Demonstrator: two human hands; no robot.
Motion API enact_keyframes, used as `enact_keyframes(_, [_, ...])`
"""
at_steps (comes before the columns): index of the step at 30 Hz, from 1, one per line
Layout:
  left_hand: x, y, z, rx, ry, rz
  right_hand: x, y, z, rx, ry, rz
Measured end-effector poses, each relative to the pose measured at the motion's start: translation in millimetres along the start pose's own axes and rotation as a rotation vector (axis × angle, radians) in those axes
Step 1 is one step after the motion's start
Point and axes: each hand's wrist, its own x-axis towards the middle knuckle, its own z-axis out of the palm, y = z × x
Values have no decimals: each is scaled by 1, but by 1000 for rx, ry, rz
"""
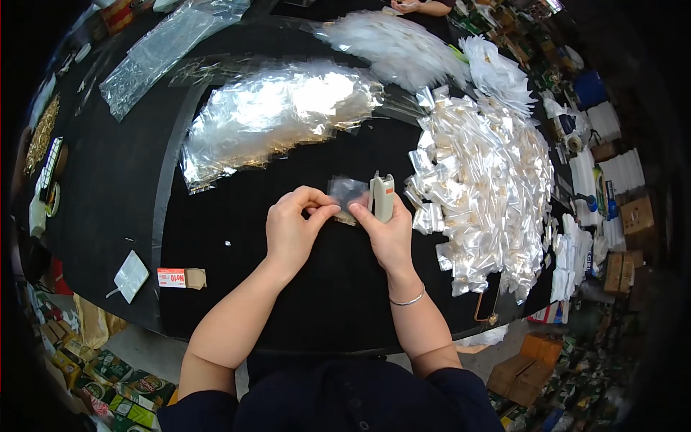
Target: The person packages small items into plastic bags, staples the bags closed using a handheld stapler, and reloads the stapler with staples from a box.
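Observation:
A small clear plastic bag [348, 190] is held between my two hands over the black table. My left hand [295, 223] pinches its left edge with thumb and forefinger. With its thumb on the bag's right side, my right hand [387, 230] also holds a pale stapler [382, 197] upright against the palm. Something brownish shows at the bag's lower edge, too small to make out. Beyond my hands lies a wide spread of shiny clear bags [273, 115]. To the right is a large heap of small folded clear packets [489, 187].
A red and white staple box [173, 278] and a white square pad [132, 276] lie at the left. Plastic sheeting [169, 54] and white translucent bags [392, 47] are at the back. A phone [487, 302] lies near the right front edge. Another person's hand [407, 6] shows at the far side.

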Motion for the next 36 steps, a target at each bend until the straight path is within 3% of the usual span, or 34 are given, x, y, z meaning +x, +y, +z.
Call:
enact_keyframes(9, [-3, -3, 11, -181, 12, 23, -1, -12, 0, 84, -19, 50])
enact_keyframes(13, [-3, 1, 11, -327, 23, -113, 0, -12, -3, 169, -11, 124])
enact_keyframes(17, [-4, -2, 11, -166, 26, -24, 0, -11, -4, 224, 22, 155])
enact_keyframes(20, [-4, 1, 6, 228, 15, 277, 1, -9, -3, 195, 32, 120])
enact_keyframes(23, [-6, 3, 8, 258, -21, 327, 4, -7, -2, -422, 215, -572])
enact_keyframes(28, [-17, 9, 14, 228, -99, 358, -4, -11, 1, -224, 60, -720])
enact_keyframes(32, [-27, 17, 22, 108, -146, 381, -4, -9, -12, -551, 86, -718])
enact_keyframes(34, [-26, 17, 22, 41, -128, 313, 7, -14, -23, -680, 516, -770])
enact_keyframes(36, [-24, 16, 21, -86, -103, 166, 26, -37, -41, -785, 554, -831])
